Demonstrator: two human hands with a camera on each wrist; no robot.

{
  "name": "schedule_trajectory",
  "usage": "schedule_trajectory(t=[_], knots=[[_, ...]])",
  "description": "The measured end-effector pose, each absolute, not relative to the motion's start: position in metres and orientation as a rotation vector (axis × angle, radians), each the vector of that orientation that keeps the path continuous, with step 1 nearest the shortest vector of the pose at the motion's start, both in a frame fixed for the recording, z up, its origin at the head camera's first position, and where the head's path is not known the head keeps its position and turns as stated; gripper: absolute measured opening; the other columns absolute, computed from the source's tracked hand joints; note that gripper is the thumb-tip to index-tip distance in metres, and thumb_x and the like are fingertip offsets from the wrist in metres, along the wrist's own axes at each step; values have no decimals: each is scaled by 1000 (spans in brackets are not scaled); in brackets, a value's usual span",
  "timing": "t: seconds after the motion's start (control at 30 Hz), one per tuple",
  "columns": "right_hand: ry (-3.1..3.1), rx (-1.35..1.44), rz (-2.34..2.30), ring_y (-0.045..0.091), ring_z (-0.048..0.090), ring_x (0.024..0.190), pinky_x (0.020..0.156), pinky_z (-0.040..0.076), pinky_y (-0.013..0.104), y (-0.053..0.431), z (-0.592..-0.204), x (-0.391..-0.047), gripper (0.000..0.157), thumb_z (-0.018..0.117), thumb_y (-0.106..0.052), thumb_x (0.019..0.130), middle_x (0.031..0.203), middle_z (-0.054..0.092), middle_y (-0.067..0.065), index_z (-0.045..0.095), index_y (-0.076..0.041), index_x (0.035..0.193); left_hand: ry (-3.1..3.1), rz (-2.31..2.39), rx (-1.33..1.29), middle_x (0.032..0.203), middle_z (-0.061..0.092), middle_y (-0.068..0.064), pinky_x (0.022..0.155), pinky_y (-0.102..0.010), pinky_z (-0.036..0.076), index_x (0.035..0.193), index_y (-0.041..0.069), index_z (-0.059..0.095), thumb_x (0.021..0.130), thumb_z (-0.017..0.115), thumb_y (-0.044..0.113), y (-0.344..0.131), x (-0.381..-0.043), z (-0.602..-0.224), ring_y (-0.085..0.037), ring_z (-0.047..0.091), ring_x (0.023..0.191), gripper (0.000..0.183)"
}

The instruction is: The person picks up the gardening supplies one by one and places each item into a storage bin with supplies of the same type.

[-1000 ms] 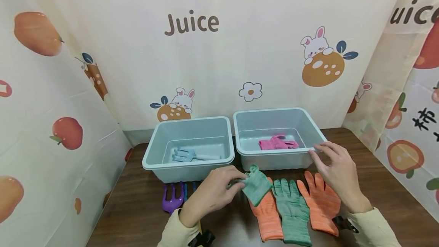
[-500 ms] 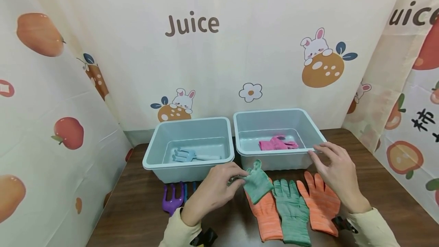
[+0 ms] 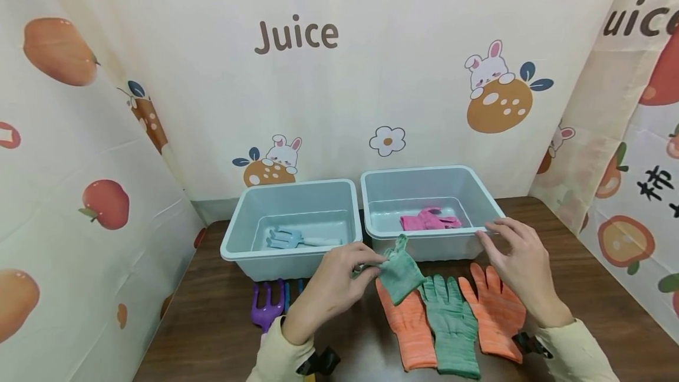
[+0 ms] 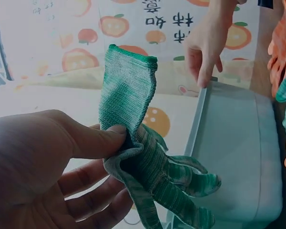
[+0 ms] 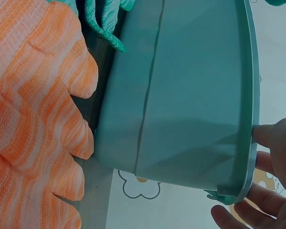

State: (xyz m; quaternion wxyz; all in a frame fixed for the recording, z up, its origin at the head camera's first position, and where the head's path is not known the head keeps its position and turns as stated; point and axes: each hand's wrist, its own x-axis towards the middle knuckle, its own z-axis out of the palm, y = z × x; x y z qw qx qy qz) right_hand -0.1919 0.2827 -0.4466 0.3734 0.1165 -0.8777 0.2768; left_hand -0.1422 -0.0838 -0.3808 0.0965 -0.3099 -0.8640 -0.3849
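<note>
My left hand pinches a small green knitted glove between thumb and fingers, in front of the gap between two light blue bins. In the left wrist view the green glove hangs with its cuff up and its fingers dangling. My right hand holds the front right corner of the right bin, thumb on the rim. Inside that bin lies a pink glove. Below my hands, an orange glove, a green glove and another orange glove lie flat side by side.
The left bin holds a light blue hand fork. A purple fork and blue tool parts lie before it, partly hidden by my left arm. A printed curtain stands behind the brown table.
My left hand has raised the held green glove slightly, away from me toward the right bin. My right hand stays at the bin's corner.
</note>
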Motion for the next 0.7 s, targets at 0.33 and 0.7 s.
schedule_trajectory(t=[0.33, 0.7], knots=[[-2246, 295, 715, 45, 59, 115, 89, 48, 70, 284, -448, -193, 29, 88, -6, 84, 115, 71, 22, 79, 2, 111, -2486, -1133, -873, 107, 77, 0, 78, -32, 60, 116, 13, 83, 95, 78, 5, -80, -143, -374, -12, 71, 91, 22], [-2242, 288, 714, 44, 59, 114, 90, 49, 68, 282, -448, -192, 30, 89, -7, 83, 114, 71, 22, 79, 1, 110, -2459, -1129, -887, 107, 78, 0, 79, -31, 61, 115, 12, 84, 95, 78, 4, -80, -148, -369, -13, 72, 89, 21]])
